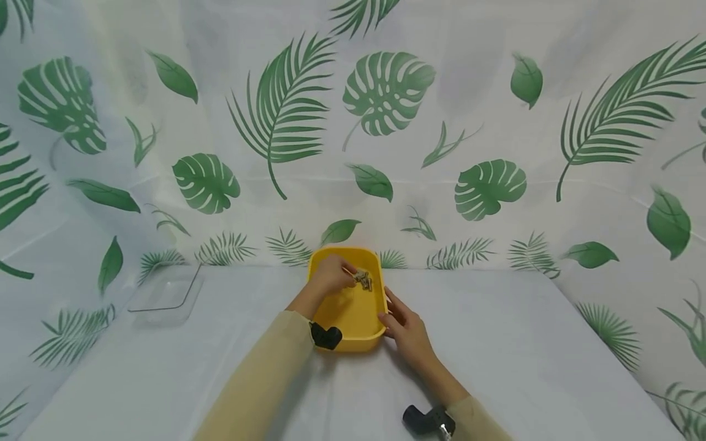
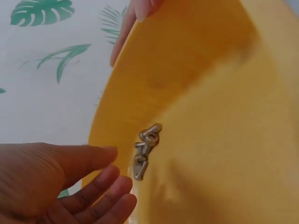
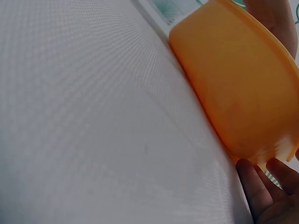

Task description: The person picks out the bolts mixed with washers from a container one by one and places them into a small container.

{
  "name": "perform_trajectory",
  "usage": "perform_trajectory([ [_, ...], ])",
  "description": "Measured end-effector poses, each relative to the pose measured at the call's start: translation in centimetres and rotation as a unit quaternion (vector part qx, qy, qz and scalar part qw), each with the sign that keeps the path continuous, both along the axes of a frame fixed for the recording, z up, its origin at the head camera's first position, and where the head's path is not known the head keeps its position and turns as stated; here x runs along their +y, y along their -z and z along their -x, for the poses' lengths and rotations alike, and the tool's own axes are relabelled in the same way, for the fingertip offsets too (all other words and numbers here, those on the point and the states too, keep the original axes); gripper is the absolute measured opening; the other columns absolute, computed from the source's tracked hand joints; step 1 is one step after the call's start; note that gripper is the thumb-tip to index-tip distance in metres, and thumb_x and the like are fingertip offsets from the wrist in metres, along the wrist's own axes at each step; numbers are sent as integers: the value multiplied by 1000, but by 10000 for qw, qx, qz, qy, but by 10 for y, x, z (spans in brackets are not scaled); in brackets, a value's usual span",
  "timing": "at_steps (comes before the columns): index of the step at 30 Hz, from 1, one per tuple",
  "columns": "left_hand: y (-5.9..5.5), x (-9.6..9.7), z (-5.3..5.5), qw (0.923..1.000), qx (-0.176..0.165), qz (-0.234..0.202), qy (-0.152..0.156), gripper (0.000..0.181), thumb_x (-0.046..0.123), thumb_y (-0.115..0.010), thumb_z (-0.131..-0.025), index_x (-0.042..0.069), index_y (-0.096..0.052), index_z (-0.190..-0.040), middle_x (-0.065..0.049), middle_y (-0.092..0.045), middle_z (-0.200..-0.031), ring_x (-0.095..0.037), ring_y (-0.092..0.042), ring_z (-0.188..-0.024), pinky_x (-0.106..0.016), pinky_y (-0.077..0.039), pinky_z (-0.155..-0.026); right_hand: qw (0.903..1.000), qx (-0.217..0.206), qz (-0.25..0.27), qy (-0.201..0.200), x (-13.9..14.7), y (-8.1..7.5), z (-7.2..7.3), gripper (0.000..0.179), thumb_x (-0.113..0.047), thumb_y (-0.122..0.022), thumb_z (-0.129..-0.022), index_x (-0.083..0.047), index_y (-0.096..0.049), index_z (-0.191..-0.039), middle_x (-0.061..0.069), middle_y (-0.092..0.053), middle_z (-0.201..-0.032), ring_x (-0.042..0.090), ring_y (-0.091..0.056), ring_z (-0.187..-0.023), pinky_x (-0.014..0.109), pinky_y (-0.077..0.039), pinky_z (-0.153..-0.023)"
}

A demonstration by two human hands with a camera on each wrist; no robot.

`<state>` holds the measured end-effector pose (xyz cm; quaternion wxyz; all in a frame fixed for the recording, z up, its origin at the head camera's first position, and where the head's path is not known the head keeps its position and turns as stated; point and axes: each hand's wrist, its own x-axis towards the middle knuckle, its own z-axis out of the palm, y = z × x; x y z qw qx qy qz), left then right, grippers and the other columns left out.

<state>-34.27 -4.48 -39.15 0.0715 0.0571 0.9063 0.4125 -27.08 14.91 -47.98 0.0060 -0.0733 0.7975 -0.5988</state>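
Note:
A yellow plastic bin (image 1: pixel 353 312) stands at the middle of the white table, near its back edge. Several small metal bolts (image 2: pixel 145 149) lie in a little heap on its floor. My left hand (image 1: pixel 332 274) reaches over the left rim into the bin. In the left wrist view its thumb and fingers are apart beside the bolts, with nothing between them. My right hand (image 1: pixel 407 331) holds the bin's right side, thumb at the rim and fingers along the outer wall. Its fingertips (image 3: pixel 250 179) show against the bin's lower outside in the right wrist view.
A clear, shallow plastic container (image 1: pixel 168 297) stands at the table's back left. Behind the table hangs a white curtain (image 1: pixel 419 208) printed with green leaves. The white tabletop (image 1: pixel 496 355) stretches to both sides of the bin.

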Motion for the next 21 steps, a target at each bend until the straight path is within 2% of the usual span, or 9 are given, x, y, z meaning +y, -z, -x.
perform_trajectory([
  [3,2,5,7,9999,-153,16,-30,30,3,-73,-89,0,-73,-119,-16,-72,-118,-22,-66,-84,-33,-61,-79,10000,79,58,-16,0,-3,1,59,-25,-58,-102,-29,-38,-157,17,-53,-151,32,-63,-127,31,-62,-85],
  [7,8,12,15,9980,-559,-285,-77,32,2,-72,-90,1,-72,-122,-16,-70,-118,-22,-64,-84,-39,-61,-89,10000,81,43,26,1,-3,2,59,-26,-59,-102,-28,-38,-157,18,-53,-151,31,-63,-126,31,-63,-84],
  [12,18,17,24,9948,-901,-452,-129,32,1,-72,-89,0,-72,-121,-15,-69,-107,-24,-61,-81,-34,-60,-81,10000,43,48,64,1,2,3,60,-26,-60,-101,-26,-39,-157,19,-53,-151,31,-63,-126,31,-63,-83],
  [15,24,18,28,9942,-988,-385,-198,30,2,-74,-88,1,-73,-118,-13,-68,-104,-23,-58,-81,-29,-56,-77,10000,42,64,21,1,2,3,59,-26,-60,-101,-29,-39,-156,18,-53,-151,31,-63,-127,30,-62,-84],
  [21,33,22,33,9942,-996,-311,-259,29,4,-74,-88,4,-74,-116,-11,-70,-113,-24,-58,-89,-32,-56,-87,9999,71,141,9,0,1,0,58,-25,-59,-102,-33,-40,-155,15,-54,-151,30,-63,-127,30,-62,-84],
])
